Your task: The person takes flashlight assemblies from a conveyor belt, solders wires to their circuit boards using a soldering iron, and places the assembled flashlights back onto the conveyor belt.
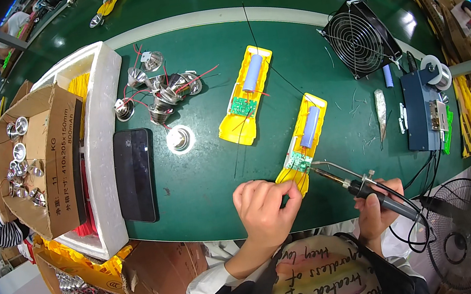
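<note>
My right hand (372,215) is closed around the black handle of a soldering iron (393,204). A thin metal tube is clamped along the iron, and both tips reach a green circuit board (298,161). That board lies in a yellow plastic housing (316,102) along with a purple battery cell (311,127). My left hand (267,208) is curled at the near end of this housing, thumb and fingers together; what they pinch is hidden. Further left lies a second yellow housing (228,131) with its own cell (252,73), board (243,107) and thin wires.
Reflector lamp cups (164,94) with red wires lie back left, near a black phone (136,177). A white foam box (112,193) and a cardboard box (62,164) stand left. On the right are a black fan (357,39), a blue soldering unit (418,111) and a solder spool (435,72).
</note>
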`<action>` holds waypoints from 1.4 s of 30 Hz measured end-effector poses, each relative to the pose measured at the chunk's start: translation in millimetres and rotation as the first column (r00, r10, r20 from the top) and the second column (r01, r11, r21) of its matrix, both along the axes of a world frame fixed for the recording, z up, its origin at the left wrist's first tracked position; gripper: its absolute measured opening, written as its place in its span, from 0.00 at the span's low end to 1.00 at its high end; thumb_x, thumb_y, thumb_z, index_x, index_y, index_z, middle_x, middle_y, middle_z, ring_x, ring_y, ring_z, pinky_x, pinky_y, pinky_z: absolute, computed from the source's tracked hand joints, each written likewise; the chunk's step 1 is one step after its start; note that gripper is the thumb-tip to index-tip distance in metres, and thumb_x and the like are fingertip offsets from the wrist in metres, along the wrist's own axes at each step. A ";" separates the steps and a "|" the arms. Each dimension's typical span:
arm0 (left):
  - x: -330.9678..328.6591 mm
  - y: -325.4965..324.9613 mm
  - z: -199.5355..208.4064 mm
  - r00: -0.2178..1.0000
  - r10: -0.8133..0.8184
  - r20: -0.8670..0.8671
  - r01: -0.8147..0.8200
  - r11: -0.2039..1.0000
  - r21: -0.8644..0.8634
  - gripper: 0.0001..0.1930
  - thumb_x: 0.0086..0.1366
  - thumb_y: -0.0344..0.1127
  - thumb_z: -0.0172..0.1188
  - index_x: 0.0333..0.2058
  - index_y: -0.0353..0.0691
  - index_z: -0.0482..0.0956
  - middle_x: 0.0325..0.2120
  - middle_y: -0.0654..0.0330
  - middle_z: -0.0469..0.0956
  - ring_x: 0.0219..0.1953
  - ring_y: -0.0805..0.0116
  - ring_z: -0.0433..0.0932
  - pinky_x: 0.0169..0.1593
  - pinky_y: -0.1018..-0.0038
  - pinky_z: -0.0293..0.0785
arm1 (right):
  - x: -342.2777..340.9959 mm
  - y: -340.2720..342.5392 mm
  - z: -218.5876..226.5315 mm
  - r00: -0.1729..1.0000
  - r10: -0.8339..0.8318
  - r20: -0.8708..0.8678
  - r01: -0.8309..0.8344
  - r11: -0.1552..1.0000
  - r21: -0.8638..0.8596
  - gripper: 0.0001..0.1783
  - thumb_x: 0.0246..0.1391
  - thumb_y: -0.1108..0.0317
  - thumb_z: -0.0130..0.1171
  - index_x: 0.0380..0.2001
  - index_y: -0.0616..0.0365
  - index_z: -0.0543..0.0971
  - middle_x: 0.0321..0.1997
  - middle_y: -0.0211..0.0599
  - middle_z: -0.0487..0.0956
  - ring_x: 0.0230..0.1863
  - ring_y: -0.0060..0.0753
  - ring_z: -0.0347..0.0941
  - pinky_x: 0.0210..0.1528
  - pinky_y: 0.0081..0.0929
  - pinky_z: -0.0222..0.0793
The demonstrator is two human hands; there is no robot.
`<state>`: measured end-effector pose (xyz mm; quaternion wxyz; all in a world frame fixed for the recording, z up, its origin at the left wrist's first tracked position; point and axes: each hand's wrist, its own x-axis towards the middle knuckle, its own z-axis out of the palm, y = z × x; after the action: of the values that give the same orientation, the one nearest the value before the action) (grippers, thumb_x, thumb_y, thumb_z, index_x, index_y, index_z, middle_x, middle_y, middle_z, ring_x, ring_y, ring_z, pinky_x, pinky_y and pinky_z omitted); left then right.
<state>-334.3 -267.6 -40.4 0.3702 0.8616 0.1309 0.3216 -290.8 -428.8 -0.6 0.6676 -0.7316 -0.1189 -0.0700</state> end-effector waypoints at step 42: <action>352.8 235.6 26.7 0.880 0.415 -0.233 -0.214 0.783 0.584 0.15 0.45 0.42 0.59 0.24 0.35 0.71 0.24 0.52 0.73 0.28 0.54 0.74 0.32 0.65 0.71 | 38.9 -77.7 -19.1 0.906 -0.409 -0.113 0.424 0.883 0.200 0.08 0.46 0.71 0.49 0.28 0.62 0.64 0.18 0.34 0.66 0.14 0.20 0.60 0.16 0.13 0.57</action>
<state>18.5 -32.0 -13.7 0.0221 0.9385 0.2422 0.2452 -251.9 -506.5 -19.7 0.7175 -0.6634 0.0720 -0.1997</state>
